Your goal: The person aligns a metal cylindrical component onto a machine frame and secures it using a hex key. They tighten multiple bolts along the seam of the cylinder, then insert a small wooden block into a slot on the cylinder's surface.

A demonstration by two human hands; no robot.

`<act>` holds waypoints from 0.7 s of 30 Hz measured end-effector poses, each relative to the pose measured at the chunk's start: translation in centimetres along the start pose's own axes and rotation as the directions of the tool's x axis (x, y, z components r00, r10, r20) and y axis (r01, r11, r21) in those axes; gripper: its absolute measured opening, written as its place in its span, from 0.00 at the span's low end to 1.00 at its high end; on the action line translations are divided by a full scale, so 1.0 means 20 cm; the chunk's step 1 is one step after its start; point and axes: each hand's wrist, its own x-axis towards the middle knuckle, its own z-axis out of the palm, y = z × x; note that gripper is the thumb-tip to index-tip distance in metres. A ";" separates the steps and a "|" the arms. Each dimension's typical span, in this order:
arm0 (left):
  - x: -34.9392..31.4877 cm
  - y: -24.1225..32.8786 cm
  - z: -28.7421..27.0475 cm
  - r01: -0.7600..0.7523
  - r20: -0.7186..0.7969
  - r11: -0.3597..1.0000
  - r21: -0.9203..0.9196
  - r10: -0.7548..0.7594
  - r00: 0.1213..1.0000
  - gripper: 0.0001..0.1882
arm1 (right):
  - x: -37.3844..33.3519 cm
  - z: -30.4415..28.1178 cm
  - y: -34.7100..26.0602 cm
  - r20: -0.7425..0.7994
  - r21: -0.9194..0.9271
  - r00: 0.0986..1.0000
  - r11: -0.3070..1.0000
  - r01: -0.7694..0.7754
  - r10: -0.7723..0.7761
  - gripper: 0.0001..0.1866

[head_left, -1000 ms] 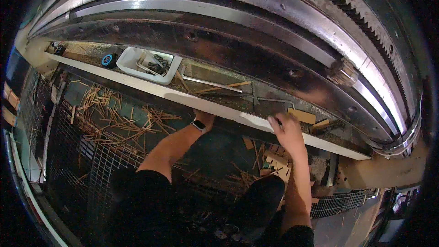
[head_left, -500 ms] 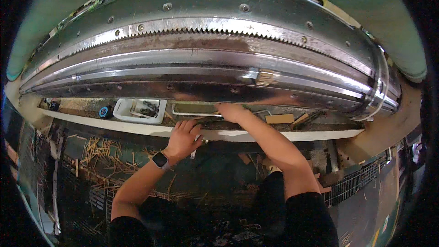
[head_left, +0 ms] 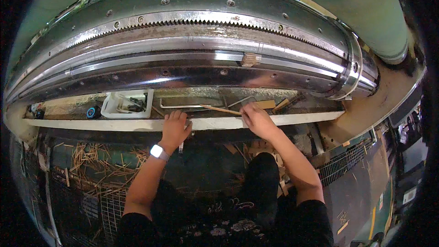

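A thin tan strip [head_left: 222,109], like cardboard or wood, slants over the trough below the large metal cylinder [head_left: 192,43]. My right hand [head_left: 257,120] pinches its right end between thumb and fingers. On the pale front ledge [head_left: 215,124] of the trough lies my left hand [head_left: 174,130], fingers over the top and thumb apart, holding nothing. A bent metal rod [head_left: 176,106] lies in the trough behind it. Behind my right hand is a flat tan piece [head_left: 265,104].
A white plastic box [head_left: 107,108] with metal tools and parts stands in the trough, left of my left hand. Beside it is a blue and black round object [head_left: 93,112]. Many thin offcut strips [head_left: 103,164] litter the floor at left. A toothed rail [head_left: 192,21] runs along the cylinder.
My right hand has drawn back from under the cylinder, toward me and to the right, and now holds the strip. The left hand stays at the ledge. My view has shifted slightly.
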 end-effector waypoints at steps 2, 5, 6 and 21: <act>0.00 0.00 0.00 0.001 -0.043 1.000 -0.028 -0.002 0.999 0.16 | -0.13 -0.23 -0.18 -0.070 0.146 0.997 0.989 -0.005 0.015 0.06; -0.02 -0.01 0.02 0.016 -0.066 1.000 -0.018 -0.017 0.998 0.16 | -0.24 -0.60 -0.34 -0.349 0.016 0.937 0.999 0.044 -0.036 0.08; -0.02 -0.02 0.04 0.021 -0.074 1.000 -0.010 -0.022 0.997 0.16 | -0.24 -0.71 -0.37 -0.419 -0.016 0.908 1.000 0.018 -0.023 0.09; -0.02 -0.02 0.01 -0.003 -0.054 0.998 -0.062 0.000 0.999 0.17 | -0.29 -0.69 -0.49 -0.542 0.068 0.810 0.972 -0.223 0.224 0.06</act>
